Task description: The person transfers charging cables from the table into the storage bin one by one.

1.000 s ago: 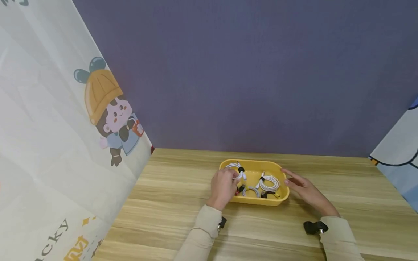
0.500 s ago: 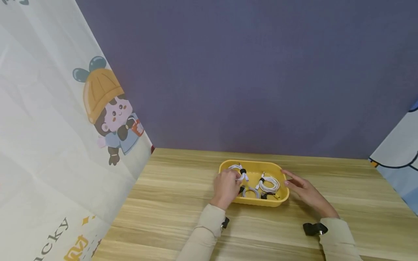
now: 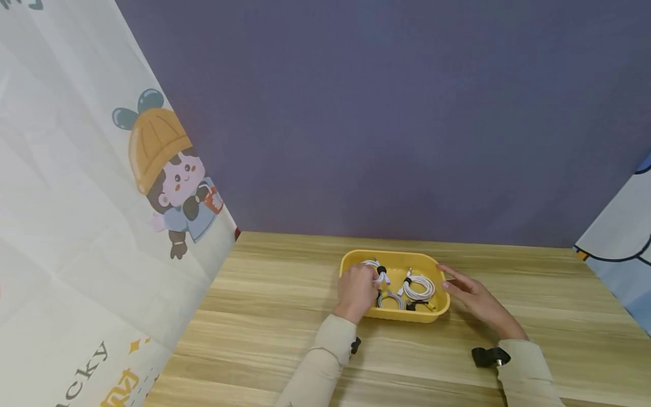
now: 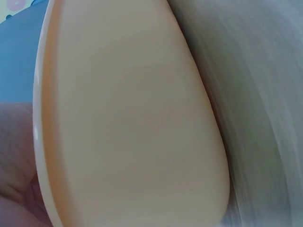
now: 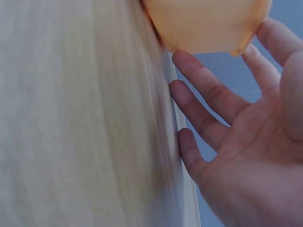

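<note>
A yellow plastic box (image 3: 402, 318) with rounded corners stands on the table. My left hand (image 3: 355, 291) reaches over its left side. The fingertips are partly hidden, but they appear to pinch a coiled white cable (image 3: 370, 263) bound with a black tie. In the left wrist view, the box wall (image 4: 132, 113) hides most of that hand. My right hand (image 3: 475, 297) touches the right end of the box with spread, mostly straight fingers (image 5: 194, 68). Inside the box lie another white coiled cable (image 3: 419, 288) and a grey coiled cable (image 3: 390, 301).
Small black and yellow connectors (image 3: 418, 306) lie at the box's front right. Wooden tabletop (image 3: 274, 294) surrounds the box. A dark blue-grey panel (image 3: 386, 124) rises behind, and a printed white sheet (image 3: 76, 186) hangs at the left.
My left hand has shifted slightly right and deeper into the box, and the tied white cable has moved right with it. The right hand and the box have hardly moved.
</note>
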### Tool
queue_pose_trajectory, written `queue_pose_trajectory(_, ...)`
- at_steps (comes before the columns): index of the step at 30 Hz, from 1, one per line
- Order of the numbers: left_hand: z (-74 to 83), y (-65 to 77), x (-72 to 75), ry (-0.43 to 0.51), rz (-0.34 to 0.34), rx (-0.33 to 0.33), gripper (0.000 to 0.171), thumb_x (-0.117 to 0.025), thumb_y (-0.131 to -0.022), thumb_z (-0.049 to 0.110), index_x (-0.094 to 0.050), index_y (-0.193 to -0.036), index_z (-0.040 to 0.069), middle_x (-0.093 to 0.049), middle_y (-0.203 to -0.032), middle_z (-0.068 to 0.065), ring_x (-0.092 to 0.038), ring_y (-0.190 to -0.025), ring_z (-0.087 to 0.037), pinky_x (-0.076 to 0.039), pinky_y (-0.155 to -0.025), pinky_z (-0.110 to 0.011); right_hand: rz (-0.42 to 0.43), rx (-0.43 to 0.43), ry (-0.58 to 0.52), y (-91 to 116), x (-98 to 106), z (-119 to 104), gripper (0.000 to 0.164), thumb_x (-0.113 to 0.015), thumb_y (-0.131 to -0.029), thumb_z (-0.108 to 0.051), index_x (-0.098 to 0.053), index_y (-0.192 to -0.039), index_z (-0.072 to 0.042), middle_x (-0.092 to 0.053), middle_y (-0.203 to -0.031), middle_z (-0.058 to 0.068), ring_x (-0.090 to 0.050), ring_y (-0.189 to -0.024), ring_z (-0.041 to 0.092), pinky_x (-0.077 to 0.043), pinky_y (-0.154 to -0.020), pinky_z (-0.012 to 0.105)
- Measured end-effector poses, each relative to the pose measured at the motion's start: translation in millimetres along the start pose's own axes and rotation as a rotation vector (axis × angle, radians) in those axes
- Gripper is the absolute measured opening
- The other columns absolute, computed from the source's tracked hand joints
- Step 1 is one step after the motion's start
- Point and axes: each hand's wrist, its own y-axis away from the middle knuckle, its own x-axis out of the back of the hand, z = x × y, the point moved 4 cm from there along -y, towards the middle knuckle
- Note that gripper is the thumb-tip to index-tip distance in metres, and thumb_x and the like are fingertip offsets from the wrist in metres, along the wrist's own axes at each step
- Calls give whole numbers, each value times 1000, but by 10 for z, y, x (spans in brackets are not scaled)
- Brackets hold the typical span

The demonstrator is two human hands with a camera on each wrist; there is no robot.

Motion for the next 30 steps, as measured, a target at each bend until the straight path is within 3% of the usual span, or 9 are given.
queue_pose_trajectory(12,-10,75,6,-39,-68,24,3,-83,-84,27,-81,-83,29,-77,-84,8,-72,-77,-18,-51,-56,-30,20,-21,0,170,-159,-122,61,-49,-109,-38,-30,-163,-18,-28,-167,19,-34,-147,50,-35,-111,67)
queue_pose_trajectory(20,-44,135,-26,-45,-91,-7,17,-84,-81,24,-75,-67,26,-73,-73,9,-70,-71,-16,-49,-57,-29,37,-33,-7,270,-277,-172,61,-49,-109,-38,-29,-163,-18,-29,-167,18,-35,-147,48,-36,-112,65)
queue_pose_trajectory(23,-55,162,-37,-35,-123,-10,32,-83,-83,23,-65,-56,22,-63,-60,9,-62,-62,-12,-44,-53,-27,41,-40,-16,310,-321,-189,61,-49,-109,-38,-29,-163,-19,-28,-167,18,-35,-147,49,-35,-112,66)
queue_pose_trajectory(27,-63,203,-39,-40,-152,-13,56,-81,-85,24,-40,-47,20,-41,-48,8,-44,-53,-10,-35,-48,-26,44,-54,-34,366,-378,-214,62,-49,-108,-39,-28,-163,-21,-26,-168,18,-32,-148,50,-33,-112,70)
queue_pose_trajectory(30,-67,236,-24,-63,-146,-22,62,-81,-85,25,-33,-47,22,-37,-47,9,-42,-51,-10,-33,-47,-27,48,-55,-37,403,-419,-231,62,-49,-108,-39,-28,-163,-21,-26,-168,18,-32,-148,51,-33,-111,70)
